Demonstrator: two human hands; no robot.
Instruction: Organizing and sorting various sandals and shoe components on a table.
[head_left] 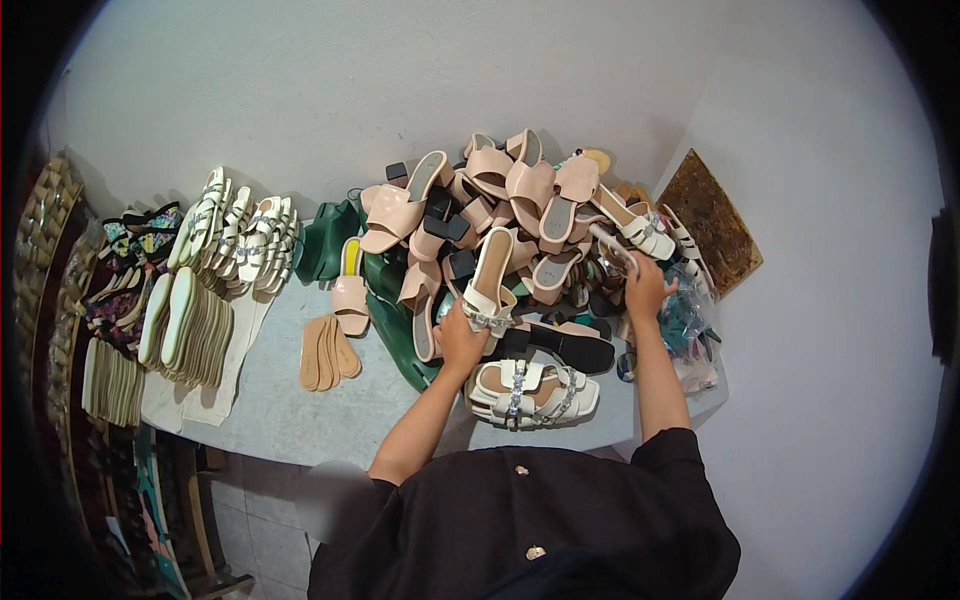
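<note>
Your L hand [462, 338] is closed round the near part of a white strappy sandal w/ a tan footbed and clear sparkly trim [492, 268], fingers wrapped on it, no gap showing; its other end points away from you, over the near edge of the pile, approx. mid-table. Your R hand [650, 288] is at the right side of the pile, fingers part curled, one sticking out to the right; the near end of a slim pale piece [614, 246] meets the fingers. Seen edge-on, so can't tell what it is or how tight you've got it. Just beyond that sits another white strappy sandal [642, 232], on the pile's right side. Nearest you, to the right of your L wrist, white sandals w/ clear-stone straps [540, 393] lie on the pale grey table [270, 420]; a black flat sole [575, 350] is just past them. Far side: a heap of glossy pale-pink block-heel mules [490, 170]. Left of the heap, tan foot-shaped insoles [328, 358] fan out on the tabletop. Clear plastic bag [692, 325] is near your R forearm, on its right.
</note>
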